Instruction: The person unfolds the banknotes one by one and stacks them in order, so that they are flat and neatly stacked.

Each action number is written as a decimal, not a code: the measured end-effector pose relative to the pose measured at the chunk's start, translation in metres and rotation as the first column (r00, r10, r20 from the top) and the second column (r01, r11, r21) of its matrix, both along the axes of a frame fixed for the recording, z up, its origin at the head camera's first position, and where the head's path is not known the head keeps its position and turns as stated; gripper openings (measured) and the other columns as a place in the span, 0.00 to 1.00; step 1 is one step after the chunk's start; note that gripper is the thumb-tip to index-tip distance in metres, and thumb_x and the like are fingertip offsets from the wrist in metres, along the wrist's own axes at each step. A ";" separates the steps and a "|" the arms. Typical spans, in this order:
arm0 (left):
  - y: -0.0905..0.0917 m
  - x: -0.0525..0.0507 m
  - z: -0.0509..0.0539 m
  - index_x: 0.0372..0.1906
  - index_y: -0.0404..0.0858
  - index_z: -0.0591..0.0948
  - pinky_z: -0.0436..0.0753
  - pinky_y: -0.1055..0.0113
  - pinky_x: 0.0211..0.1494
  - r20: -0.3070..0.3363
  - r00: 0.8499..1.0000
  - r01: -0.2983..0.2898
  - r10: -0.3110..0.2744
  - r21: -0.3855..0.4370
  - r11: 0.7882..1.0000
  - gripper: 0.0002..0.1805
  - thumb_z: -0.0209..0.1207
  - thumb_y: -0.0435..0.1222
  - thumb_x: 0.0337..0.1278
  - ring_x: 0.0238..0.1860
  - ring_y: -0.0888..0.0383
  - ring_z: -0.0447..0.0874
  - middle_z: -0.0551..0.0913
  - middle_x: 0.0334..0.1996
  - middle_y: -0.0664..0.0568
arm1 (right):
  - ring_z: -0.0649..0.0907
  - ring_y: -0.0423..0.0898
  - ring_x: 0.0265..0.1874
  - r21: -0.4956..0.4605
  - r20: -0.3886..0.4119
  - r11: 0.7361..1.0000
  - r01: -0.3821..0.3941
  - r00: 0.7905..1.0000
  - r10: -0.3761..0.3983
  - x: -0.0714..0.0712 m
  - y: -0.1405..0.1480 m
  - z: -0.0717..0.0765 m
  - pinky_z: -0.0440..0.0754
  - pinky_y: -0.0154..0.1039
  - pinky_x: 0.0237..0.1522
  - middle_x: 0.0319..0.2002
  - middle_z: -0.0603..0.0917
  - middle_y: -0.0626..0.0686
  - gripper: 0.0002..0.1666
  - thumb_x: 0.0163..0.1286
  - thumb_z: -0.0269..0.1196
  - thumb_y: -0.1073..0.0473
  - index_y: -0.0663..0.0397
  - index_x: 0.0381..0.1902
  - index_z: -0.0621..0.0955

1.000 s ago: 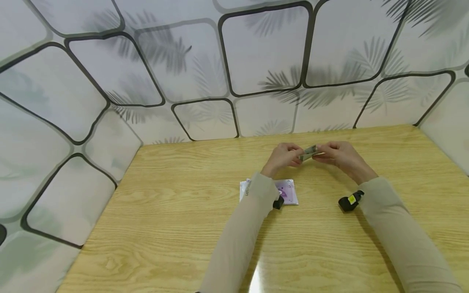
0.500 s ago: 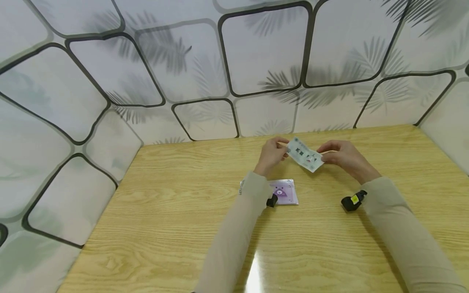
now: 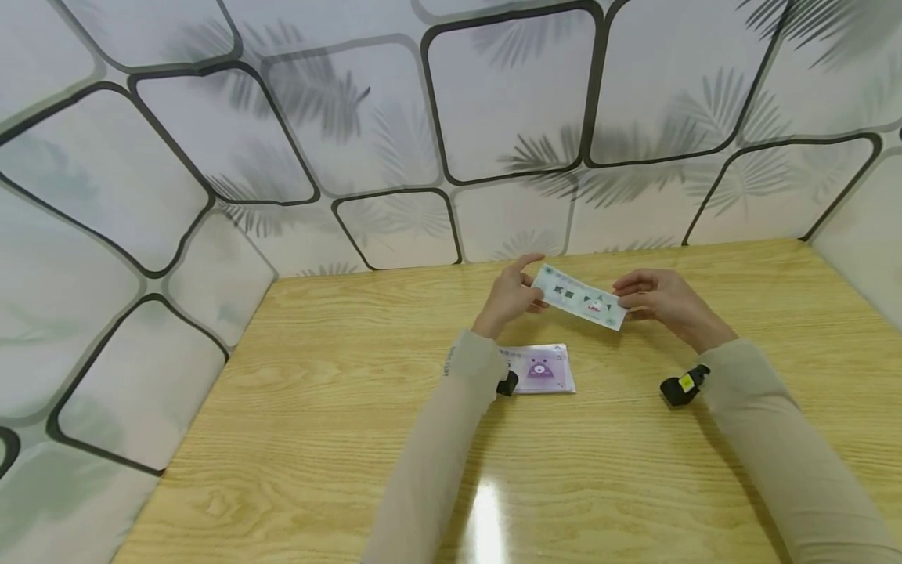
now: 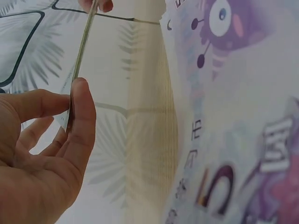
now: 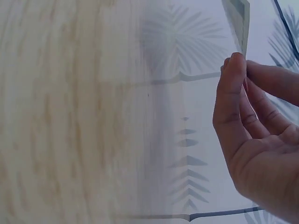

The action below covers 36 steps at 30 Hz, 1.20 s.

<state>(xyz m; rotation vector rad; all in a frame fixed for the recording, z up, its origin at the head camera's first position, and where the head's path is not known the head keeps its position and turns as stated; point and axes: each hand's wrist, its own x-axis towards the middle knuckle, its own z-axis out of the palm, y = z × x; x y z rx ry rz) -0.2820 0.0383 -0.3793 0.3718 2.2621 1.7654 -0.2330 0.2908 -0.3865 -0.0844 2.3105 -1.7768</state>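
A pale green play banknote with a cartoon face is stretched between both hands above the table, slanting down to the right. My left hand pinches its left end between thumb and fingers; the left wrist view shows this grip on the note edge-on. At the other end, my right hand pinches the note's corner, and the right wrist view shows the fingertips meeting on the paper. Purple play banknotes with a cartoon creature lie on the table, partly hidden by the left sleeve.
The wooden table reaches back to a patterned wall covering with leaf prints. A black wrist camera hangs at the right cuff, another black camera at the left cuff.
The green note, folded and edge-on at first, has been unfolded and pulled flat with its printed face showing. My left hand has moved left, away from the right hand.
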 end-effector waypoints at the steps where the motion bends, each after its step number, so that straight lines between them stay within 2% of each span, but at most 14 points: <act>1: -0.001 0.000 0.000 0.74 0.39 0.70 0.89 0.51 0.44 0.003 1.000 0.003 -0.003 0.003 1.000 0.36 0.55 0.16 0.61 0.36 0.38 0.88 0.78 0.31 0.44 | 0.82 0.38 0.38 -0.010 0.012 1.000 0.003 1.000 -0.002 0.000 0.000 0.000 0.87 0.38 0.45 0.45 0.78 0.50 0.24 0.77 0.57 0.69 0.76 0.64 0.67; 5: -0.005 0.001 0.000 0.72 0.37 0.72 0.89 0.51 0.45 0.013 1.000 -0.004 0.004 0.031 1.000 0.34 0.55 0.15 0.61 0.33 0.41 0.88 0.77 0.31 0.44 | 0.83 0.41 0.35 -0.067 0.052 0.998 0.013 0.999 -0.010 0.001 0.000 0.002 0.88 0.43 0.45 0.39 0.77 0.50 0.21 0.76 0.57 0.70 0.72 0.63 0.69; 10: -0.010 0.002 -0.003 0.70 0.35 0.74 0.89 0.52 0.44 -0.004 1.000 -0.014 0.014 0.035 0.999 0.30 0.57 0.17 0.63 0.35 0.39 0.88 0.76 0.28 0.46 | 0.84 0.42 0.34 -0.106 0.060 0.994 0.022 0.998 -0.016 0.002 -0.001 0.002 0.89 0.44 0.45 0.38 0.76 0.50 0.19 0.77 0.55 0.71 0.67 0.63 0.69; 16: -0.018 0.002 -0.006 0.62 0.31 0.79 0.89 0.51 0.43 -0.059 0.998 -0.019 0.019 0.008 1.000 0.20 0.57 0.21 0.67 0.28 0.54 0.80 0.76 0.28 0.49 | 0.81 0.42 0.36 -0.077 0.031 0.997 0.030 0.999 -0.028 0.002 -0.002 0.001 0.89 0.43 0.44 0.39 0.78 0.49 0.20 0.78 0.55 0.69 0.69 0.65 0.68; 19: -0.022 0.002 -0.006 0.60 0.29 0.79 0.89 0.51 0.44 -0.070 0.997 -0.008 0.010 0.023 1.000 0.19 0.56 0.20 0.66 0.28 0.57 0.78 0.76 0.30 0.49 | 0.81 0.41 0.36 -0.082 0.030 0.996 0.037 0.999 -0.035 0.002 -0.002 0.000 0.89 0.43 0.45 0.39 0.78 0.48 0.19 0.78 0.55 0.69 0.68 0.64 0.69; 28: -0.029 0.006 -0.007 0.60 0.28 0.79 0.87 0.47 0.49 -0.018 1.000 0.001 0.001 0.107 0.994 0.19 0.55 0.19 0.66 0.29 0.57 0.76 0.75 0.35 0.44 | 0.81 0.41 0.37 -0.128 0.041 0.991 0.044 0.998 -0.039 0.002 -0.003 -0.002 0.88 0.42 0.44 0.39 0.78 0.48 0.15 0.79 0.52 0.70 0.63 0.61 0.72; 31: -0.031 0.006 -0.007 0.61 0.28 0.79 0.87 0.47 0.50 0.005 1.000 -0.004 0.003 0.119 0.993 0.19 0.55 0.19 0.67 0.31 0.57 0.77 0.76 0.39 0.42 | 0.81 0.41 0.36 -0.145 0.040 0.988 0.049 0.998 -0.043 0.002 -0.003 -0.003 0.89 0.41 0.43 0.38 0.78 0.48 0.14 0.79 0.51 0.70 0.61 0.59 0.72; 36: -0.034 0.007 -0.007 0.62 0.31 0.80 0.87 0.48 0.51 0.021 1.000 -0.008 0.006 0.114 0.993 0.20 0.55 0.20 0.69 0.34 0.58 0.78 0.77 0.41 0.43 | 0.82 0.41 0.35 -0.171 0.036 0.984 0.054 0.998 -0.048 0.004 -0.004 -0.001 0.89 0.40 0.42 0.37 0.79 0.47 0.13 0.79 0.52 0.71 0.58 0.57 0.73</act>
